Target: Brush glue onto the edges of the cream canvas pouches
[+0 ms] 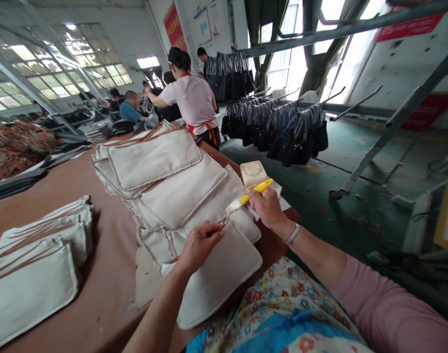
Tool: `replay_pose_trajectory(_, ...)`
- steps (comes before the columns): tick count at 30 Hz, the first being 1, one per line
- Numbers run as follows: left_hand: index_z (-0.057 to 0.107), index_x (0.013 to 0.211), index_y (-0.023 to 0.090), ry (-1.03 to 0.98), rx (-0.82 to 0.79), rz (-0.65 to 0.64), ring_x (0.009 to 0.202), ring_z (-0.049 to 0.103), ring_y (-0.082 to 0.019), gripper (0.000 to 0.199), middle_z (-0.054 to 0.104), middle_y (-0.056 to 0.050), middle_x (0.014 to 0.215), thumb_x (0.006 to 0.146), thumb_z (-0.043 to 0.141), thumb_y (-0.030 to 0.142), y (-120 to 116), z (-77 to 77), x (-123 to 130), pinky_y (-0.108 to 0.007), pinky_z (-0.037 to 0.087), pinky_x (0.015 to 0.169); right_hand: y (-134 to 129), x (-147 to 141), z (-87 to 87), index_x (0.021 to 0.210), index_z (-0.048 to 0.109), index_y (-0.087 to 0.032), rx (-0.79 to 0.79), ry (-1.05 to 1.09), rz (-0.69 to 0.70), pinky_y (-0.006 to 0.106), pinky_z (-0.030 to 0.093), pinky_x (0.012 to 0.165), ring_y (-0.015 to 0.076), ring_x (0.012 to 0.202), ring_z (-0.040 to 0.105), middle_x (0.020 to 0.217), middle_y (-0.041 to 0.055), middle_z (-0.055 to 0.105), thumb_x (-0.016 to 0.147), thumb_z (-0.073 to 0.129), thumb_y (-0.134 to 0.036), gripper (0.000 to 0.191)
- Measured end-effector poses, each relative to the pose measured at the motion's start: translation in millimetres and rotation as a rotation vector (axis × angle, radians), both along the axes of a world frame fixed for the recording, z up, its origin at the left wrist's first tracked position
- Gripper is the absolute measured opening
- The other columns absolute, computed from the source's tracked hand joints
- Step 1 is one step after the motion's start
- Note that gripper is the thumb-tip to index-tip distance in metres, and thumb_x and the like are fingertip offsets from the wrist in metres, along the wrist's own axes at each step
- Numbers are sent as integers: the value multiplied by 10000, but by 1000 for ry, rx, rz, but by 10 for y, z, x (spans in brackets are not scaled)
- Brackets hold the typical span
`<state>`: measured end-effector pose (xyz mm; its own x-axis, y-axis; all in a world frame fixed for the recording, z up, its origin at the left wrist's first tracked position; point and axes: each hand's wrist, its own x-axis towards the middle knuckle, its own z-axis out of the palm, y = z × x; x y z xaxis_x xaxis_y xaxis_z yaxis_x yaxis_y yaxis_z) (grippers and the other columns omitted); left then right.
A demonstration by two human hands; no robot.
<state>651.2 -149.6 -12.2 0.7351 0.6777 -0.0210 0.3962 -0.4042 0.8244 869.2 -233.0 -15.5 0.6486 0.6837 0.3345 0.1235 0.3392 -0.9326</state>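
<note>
My right hand (266,206) is closed round the yellow handle of a brush (259,187), whose white-coated bristles touch the edge of a cream fabric piece near the middle. My left hand (204,245) pinches the upper edge of the nearest cream piece (220,274), just left of and below the bristles. Under and beyond it, more cream pieces (183,191) lie overlapped in a fanned stack. A pale container (252,172) stands beyond my right hand, at the table's right edge.
The brown table (113,235) carries another pile of cream pieces (33,284) at the left. Black bags (297,139) hang from a metal rack (400,108) on the right. A person in a pink top (192,100) stands beyond the table; others are further back.
</note>
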Motion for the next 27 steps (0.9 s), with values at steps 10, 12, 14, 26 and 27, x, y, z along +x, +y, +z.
replay_pose_trajectory(10, 774, 884, 189, -79, 120, -70, 699, 502, -123, 255, 511, -3, 760, 910, 636, 401, -152, 9, -104, -235, 374, 637, -111, 2, 153, 720, 593, -180, 2, 61, 29, 219, 323, 429, 99, 428, 404, 459, -54, 465, 865, 667, -405, 278)
replay_pose_trajectory(12, 778, 924, 199, -97, 190, -78, 709, 518, -123, 227, 522, -7, 765, 914, 639, 378, -207, 25, -131, -232, 387, 646, -90, 20, 178, 746, 596, -178, -1, 155, 39, 212, 266, 391, 86, 397, 351, 444, -70, 431, 841, 686, -423, 278)
replay_pose_trajectory(14, 781, 932, 203, -99, 237, -77, 714, 536, -123, 215, 534, -12, 768, 916, 642, 365, -249, 50, -157, -230, 397, 647, -97, 5, 217, 766, 600, -172, -43, 259, 165, 205, 212, 365, 73, 373, 304, 438, -80, 416, 803, 716, -439, 294)
replay_pose_trajectory(26, 784, 824, 194, -89, 295, 46, 653, 547, -112, 187, 550, -14, 724, 896, 671, 325, -349, 236, -332, -221, 402, 593, -197, -154, 483, 750, 604, -162, -83, 344, 371, 197, 139, 361, 53, 352, 260, 413, -72, 409, 754, 776, -416, 307)
replay_pose_trajectory(27, 784, 828, 199, -74, 310, 66, 661, 557, -113, 176, 560, -16, 733, 895, 674, 318, -399, 274, -388, -220, 407, 597, -208, -232, 488, 757, 612, -163, -116, 360, 433, 199, 131, 365, 53, 355, 259, 418, -68, 412, 752, 785, -429, 317)
